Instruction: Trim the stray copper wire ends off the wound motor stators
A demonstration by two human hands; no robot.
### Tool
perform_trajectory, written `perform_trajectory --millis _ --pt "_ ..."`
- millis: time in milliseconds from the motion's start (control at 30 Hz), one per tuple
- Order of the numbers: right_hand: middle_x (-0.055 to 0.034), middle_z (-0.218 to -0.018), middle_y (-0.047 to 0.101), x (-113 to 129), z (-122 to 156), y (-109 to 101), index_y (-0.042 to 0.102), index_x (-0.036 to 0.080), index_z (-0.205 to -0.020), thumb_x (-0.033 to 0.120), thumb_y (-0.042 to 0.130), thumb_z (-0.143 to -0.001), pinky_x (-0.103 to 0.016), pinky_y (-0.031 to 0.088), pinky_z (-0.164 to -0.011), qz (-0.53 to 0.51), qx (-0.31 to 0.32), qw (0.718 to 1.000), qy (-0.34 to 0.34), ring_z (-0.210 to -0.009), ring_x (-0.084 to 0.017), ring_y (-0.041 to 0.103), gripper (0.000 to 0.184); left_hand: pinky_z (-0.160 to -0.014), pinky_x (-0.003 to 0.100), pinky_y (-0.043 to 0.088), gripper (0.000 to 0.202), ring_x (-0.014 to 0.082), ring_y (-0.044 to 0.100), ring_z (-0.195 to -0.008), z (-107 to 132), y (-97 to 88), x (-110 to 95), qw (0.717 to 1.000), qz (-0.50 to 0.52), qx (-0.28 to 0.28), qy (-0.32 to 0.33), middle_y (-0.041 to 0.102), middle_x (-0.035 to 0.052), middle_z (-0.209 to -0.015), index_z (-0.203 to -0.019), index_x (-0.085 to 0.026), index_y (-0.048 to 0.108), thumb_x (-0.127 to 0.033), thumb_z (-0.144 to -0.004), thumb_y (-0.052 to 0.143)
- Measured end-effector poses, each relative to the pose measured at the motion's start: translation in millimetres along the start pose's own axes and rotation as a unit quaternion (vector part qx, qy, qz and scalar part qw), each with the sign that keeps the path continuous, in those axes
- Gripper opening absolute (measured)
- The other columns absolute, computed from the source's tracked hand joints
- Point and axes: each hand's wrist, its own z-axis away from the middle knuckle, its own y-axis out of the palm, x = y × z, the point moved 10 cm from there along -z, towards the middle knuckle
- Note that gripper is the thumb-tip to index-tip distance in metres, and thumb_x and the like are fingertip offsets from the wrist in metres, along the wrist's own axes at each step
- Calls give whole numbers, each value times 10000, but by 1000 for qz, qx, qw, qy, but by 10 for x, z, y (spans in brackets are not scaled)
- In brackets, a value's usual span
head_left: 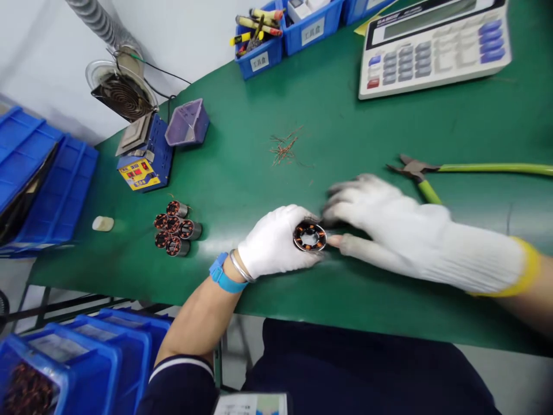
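Observation:
My left hand (273, 242), in a white glove, is closed around a small round motor stator (310, 237) with copper windings, held just above the green table (242, 173). My right hand (389, 222), also gloved, is right beside the stator, its fingers reaching to the stator's right side and blurred by motion. Whether those fingers pinch a wire is unclear. A blue band and a metal bracelet sit on my left wrist.
Several finished stators (176, 228) lie grouped at left. Green-handled cutters (421, 173) lie at right, copper wire scraps (283, 148) in the middle. A calculator (434, 46), blue bins (276, 34), a soldering station (144, 158) and a purple tray (188, 123) line the back.

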Motion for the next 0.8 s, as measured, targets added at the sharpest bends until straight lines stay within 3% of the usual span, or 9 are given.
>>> perform_trajectory --millis 67,133,267,433,633,800 --pt "-117 -1097 708 -20 -13 166 693 206 -793 479 340 -972 -653 340 -1147 -47 30 998 5 -1184 -337 605 481 -878 389 550 376 237 677 -909 4 -3 -5 1000 4 1 3 705 67 -994 -1029 -196 658 -405 -726 734" --pt "-92 -1090 721 -70 17 271 666 217 -730 435 355 -951 -661 329 -1158 -68 52 996 22 -1173 -325 624 440 -888 393 548 376 240 674 -917 9 5 -5 1000 10 4 4 703 67 -999 -1021 -198 654 -409 -722 742" --pt "-87 -1039 728 -70 69 281 697 228 -744 421 374 -937 -661 327 -1175 -47 68 997 5 -1140 -324 630 423 -918 418 542 385 260 670 -956 14 20 -18 999 24 -13 16 698 85 -1028 -1018 -197 635 -410 -717 747" --pt "-104 -1014 727 5 72 210 686 212 -748 418 369 -957 -682 275 -1211 -68 63 995 -37 -1025 -304 663 432 -914 381 543 212 226 671 -975 44 48 -215 988 86 -40 118 709 81 -1046 -1004 -199 601 -258 -799 608" --pt "-92 -1035 727 51 62 202 699 212 -819 513 373 -969 -689 265 -1220 -111 104 988 -34 -1042 -314 680 468 -875 386 540 154 233 652 -939 42 118 -235 995 5 -36 90 699 82 -1005 -946 -206 569 -179 -795 547" --pt "-75 -1001 725 -12 109 272 670 238 -774 484 345 -993 -616 295 -1241 -148 163 975 -5 -1242 -327 619 462 -836 366 527 118 226 633 -899 60 118 -307 994 -19 -40 97 685 83 -974 -945 -199 560 -195 -835 518"
